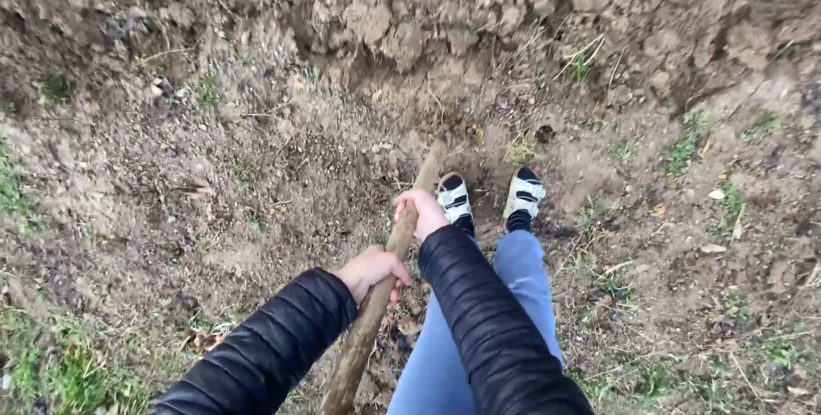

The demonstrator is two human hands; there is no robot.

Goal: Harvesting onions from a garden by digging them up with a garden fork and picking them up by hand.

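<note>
Both arms reach forward in black padded sleeves. The left hand (373, 271) is wrapped in a closed grip nearer the body; the right hand (421, 212) is clenched just ahead of it, knuckles up, wrist bare.

A long wooden handle (376, 295), rough, brownish and unpainted like a stripped branch, runs at a slant from the bottom edge of the view up and to the right. Its far end reaches the loose, dug soil just beside the nearer foot, where the tool's head cannot be made out. Both hands are wrapped around its upper stretch.
</note>
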